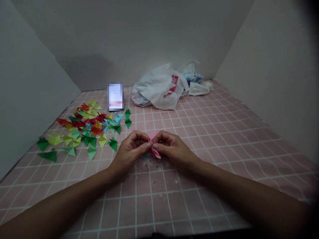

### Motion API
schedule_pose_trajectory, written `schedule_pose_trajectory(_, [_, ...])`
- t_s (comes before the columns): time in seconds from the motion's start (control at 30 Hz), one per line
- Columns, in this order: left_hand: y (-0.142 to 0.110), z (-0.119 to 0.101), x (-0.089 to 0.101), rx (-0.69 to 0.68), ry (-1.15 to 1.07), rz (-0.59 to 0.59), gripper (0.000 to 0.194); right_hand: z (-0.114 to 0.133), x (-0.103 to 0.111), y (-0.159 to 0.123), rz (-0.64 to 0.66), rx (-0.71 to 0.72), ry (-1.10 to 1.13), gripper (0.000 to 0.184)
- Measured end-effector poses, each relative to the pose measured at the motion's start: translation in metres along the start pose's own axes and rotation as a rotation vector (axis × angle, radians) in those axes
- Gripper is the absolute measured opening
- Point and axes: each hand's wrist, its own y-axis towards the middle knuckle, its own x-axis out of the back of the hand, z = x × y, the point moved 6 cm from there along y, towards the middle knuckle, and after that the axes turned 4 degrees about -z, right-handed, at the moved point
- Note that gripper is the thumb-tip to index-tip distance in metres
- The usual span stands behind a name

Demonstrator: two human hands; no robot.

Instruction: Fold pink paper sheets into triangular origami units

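Observation:
A small folded piece of pink paper (156, 153) is pinched between my two hands, above the middle of the table. My left hand (136, 144) grips its left side with thumb and forefinger. From the right, my right hand (167, 143) pinches the same paper, thumb tip close to the other thumb. More pink paper shows behind the fingers, partly hidden. Something green and blue lies beneath the hands, mostly covered. Left of my hands spreads a pile of folded paper cranes (87, 139) in green, yellow, red, orange and light blue.
A phone with a lit, blurred screen (116, 96) stands upright behind the cranes. White plastic bags (159, 87) lie crumpled at the back. The pink checked tablecloth (224, 132) is rippled at the right. Pale walls (149, 39) enclose the back and both sides.

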Motion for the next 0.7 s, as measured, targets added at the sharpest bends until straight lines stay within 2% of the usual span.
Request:
schedule_pose_trajectory(0.1, [-0.001,0.0,0.001,0.02,0.039,-0.028,0.017,-0.002,0.001,0.0,-0.011,-0.006,-0.008,0.021])
schedule_pose_trajectory(0.4, [-0.002,-0.01,0.0,-0.059,0.214,-0.022,0.012,-0.003,-0.002,0.0,0.002,0.019,-0.001,0.012])
schedule_pose_trajectory(0.7, [-0.003,-0.011,0.0,-0.115,0.326,-0.011,0.011,0.002,-0.003,-0.001,0.032,0.08,-0.046,0.015])
